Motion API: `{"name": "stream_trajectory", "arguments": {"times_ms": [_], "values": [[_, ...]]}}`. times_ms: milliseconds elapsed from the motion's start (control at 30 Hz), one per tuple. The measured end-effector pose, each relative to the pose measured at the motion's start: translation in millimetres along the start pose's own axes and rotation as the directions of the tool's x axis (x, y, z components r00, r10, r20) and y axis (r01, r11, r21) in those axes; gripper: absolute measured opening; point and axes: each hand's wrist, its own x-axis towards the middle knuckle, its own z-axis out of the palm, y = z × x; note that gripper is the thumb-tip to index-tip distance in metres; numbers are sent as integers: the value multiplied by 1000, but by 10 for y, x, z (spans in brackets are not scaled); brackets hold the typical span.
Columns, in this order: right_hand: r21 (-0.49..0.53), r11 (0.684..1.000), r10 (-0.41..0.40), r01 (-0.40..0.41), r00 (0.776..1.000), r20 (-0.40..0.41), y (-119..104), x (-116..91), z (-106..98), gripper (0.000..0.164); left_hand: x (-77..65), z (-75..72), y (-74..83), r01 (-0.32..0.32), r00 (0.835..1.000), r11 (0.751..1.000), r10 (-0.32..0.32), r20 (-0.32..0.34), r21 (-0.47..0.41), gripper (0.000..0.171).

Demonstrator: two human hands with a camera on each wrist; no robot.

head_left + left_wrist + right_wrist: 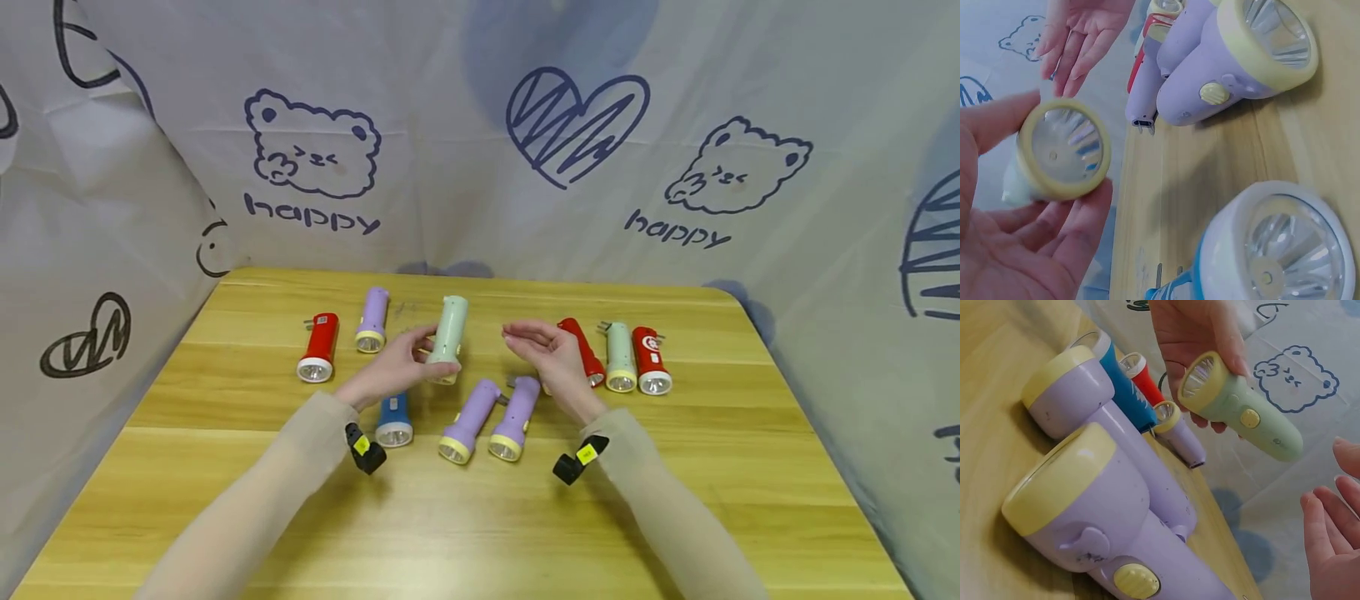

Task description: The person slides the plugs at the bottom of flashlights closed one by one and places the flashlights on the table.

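My left hand (396, 364) holds a light green flashlight (452, 325) above the table, thumb and fingers around its yellow-rimmed head. In the left wrist view the flashlight's lens (1067, 150) faces the camera; in the right wrist view its yellow switch (1249, 419) shows. To the right, my right hand (557, 360) is raised with fingers loosely bent and nothing in them. A red flashlight (582, 352) lies beside that hand, partly covered by it. Two purple flashlights (474, 418) lie between the wrists, and a blue flashlight (393, 414) lies below the left hand, partly hidden.
At the left of the wooden table (465, 533) lie a red flashlight (322, 340) and a purple flashlight (373, 315). Towards the right are a green flashlight (619, 350) and another red flashlight (649, 358). A printed cloth (450, 150) hangs behind the table.
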Motion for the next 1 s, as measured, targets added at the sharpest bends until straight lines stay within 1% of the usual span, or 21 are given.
{"name": "stream_trajectory", "arguments": {"times_ms": [67, 200, 367, 500, 667, 733, 1000], "values": [[-22, 1000, -5, 5, 1000, -5, -6, -14, -6, 33, 26, -6, -15, 15, 999, 1000, -15, -30, -11, 84], [-51, 999, -10, 9, 1000, -10, -6, -37, -15, 32, 90, -39, -40, 38, 997, 998, -41, -61, -50, 82], [-67, 997, -23, 23, 1000, 3, 5, -53, -15, 33, 197, -98, -75, 68, 992, 997, -70, -100, -33, 73], [-82, 996, -31, 31, 999, 9, 14, -60, -15, 33, 272, -141, -96, 88, 987, 996, -86, -136, 10, 68], [-113, 993, -28, 28, 1000, 4, 1, -64, -22, 31, 366, -172, -116, 132, 981, 989, -121, -152, 62, 70], [-119, 993, -25, 25, 1000, 6, -4, -64, -24, 31, 408, -179, -133, 147, 979, 986, -133, -154, 83, 67], [-128, 992, -13, 17, 999, 29, 16, -66, -35, 27, 550, -209, -203, 197, 970, 958, -159, -185, 209, 60]]}}
